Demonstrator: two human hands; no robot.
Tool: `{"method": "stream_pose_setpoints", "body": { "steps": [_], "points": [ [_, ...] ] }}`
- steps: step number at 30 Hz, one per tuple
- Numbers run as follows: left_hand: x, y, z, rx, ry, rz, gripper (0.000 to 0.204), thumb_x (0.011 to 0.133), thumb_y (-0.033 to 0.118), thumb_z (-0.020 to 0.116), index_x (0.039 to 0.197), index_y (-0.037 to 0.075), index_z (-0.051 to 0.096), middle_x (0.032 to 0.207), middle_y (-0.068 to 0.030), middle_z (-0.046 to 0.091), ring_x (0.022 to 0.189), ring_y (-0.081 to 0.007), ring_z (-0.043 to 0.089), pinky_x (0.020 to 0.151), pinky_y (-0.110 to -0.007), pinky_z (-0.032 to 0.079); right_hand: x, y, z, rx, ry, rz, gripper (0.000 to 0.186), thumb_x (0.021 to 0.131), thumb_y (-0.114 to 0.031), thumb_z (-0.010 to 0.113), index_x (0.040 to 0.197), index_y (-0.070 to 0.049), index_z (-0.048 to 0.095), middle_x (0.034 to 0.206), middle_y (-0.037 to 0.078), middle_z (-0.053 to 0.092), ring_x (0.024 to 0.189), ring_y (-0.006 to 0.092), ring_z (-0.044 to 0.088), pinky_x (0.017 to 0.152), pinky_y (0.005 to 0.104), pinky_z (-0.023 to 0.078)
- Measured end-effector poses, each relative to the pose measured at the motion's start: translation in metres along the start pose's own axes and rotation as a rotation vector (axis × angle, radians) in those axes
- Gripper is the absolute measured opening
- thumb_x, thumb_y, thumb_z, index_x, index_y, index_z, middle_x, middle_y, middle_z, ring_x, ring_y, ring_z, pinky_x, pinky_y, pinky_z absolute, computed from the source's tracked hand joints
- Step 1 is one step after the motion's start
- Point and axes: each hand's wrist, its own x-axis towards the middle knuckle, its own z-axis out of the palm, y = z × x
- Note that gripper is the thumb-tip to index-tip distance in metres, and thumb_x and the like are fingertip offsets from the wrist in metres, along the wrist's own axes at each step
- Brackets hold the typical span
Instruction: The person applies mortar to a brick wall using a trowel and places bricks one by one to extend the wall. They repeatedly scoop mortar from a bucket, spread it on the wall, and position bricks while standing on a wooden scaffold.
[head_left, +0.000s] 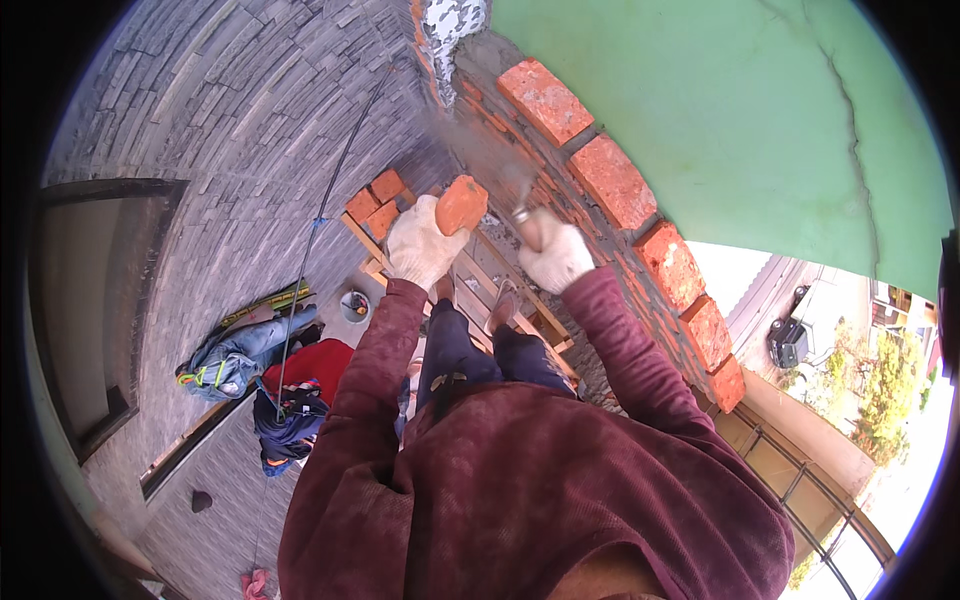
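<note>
My left hand (422, 246), in a pale work glove, is closed round an orange-red brick (463, 203) and holds it up in front of me. In the matching glove, my right hand (558, 259) grips a trowel (520, 214) by its handle. Motion smears the trowel's blade, which points away toward the brick wall (567, 197). Along the top of that wall runs a row of bricks (612, 182) with grey mortar in the gaps between them. The held brick and the trowel are apart.
Loose bricks (372, 207) lie on a wooden platform (478, 268) under my feet. Below left are a bucket (355, 306) and heaped clothes (310, 375). A dark cord (318, 222) hangs by the grey stone-clad wall (230, 130). Beyond the brick wall, a green wall (740, 110) rises at right.
</note>
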Motion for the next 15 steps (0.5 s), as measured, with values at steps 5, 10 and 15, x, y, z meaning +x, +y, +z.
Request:
{"method": "stream_pose_setpoints", "body": {
  "steps": [5,10,15],
  "points": [
    [-0.006,0.003,-0.009,-0.116,-0.026,-0.072,0.058,0.073,0.043,0.084,0.114,0.005,0.066,0.106,-0.0207,0.073,0.098,-0.0375,0.072,0.089,-0.048,0.056,-0.018,0.012,-0.016,0.073,0.095,-0.010,0.033,0.077,-0.018,0.070,0.105,-0.001,0.065,0.098,0.027,0.072,0.097,0.0502,0.069,0.088,0.0494,0.056],
    [-0.012,-0.035,0.014,-0.769,0.004,-0.305,0.051,0.086,0.036,0.082,0.122,0.005,0.067,0.116,-0.0119,0.074,0.101,-0.0297,0.074,0.090,-0.042,0.057,-0.078,-0.027,-0.122,0.272,0.514,-0.236,0.035,0.083,-0.019,0.077,0.109,-0.001,0.063,0.084,0.014,0.070,0.071,0.0272,0.070,0.069,0.0390,0.058],
    [0.033,-0.035,0.006,-1.502,-0.026,-0.538,0.048,0.101,0.024,0.069,0.143,0.003,0.057,0.137,-0.0100,0.067,0.123,-0.0255,0.068,0.105,-0.042,0.056,-0.110,-0.073,-0.273,0.472,0.983,-0.380,0.014,0.093,-0.007,0.070,0.104,-0.004,0.063,0.079,0.005,0.063,0.063,0.0115,0.054,0.061,0.0277,0.046]
  ]
}}
